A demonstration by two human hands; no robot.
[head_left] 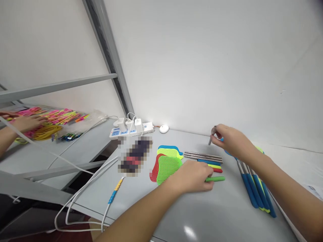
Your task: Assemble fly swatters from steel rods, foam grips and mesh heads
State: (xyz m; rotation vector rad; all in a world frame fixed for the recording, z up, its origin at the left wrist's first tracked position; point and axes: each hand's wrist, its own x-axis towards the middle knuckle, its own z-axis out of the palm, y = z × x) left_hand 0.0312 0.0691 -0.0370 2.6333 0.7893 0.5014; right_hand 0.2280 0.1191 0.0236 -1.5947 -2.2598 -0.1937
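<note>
My left hand point(195, 173) rests low over the table with its fingers closed round a green handle point(218, 178). Left of it lie flyswatter heads with small holes: a green one point(168, 168), a red one point(154, 171), a yellow one point(168, 153) and a blue one point(170, 148). Just beyond this hand are several metal rods point(203, 156) and blue, yellow and red handles point(216, 170). Near the wall, my right hand point(228, 139) pinches a short grey metal rod point(211, 138); a bit of blue shows by its fingers. Under my right forearm lie several flyswatters with blue handles point(249, 191), partly hidden.
A power strip point(116, 133) with white chargers and a round white object point(164, 129) sit along the wall. A blurred-out phone-like object point(135, 156) has a cable. On the left table, another person's hand point(27, 123) is over colourful pieces point(62, 116). A grey metal frame point(111, 50) stands between.
</note>
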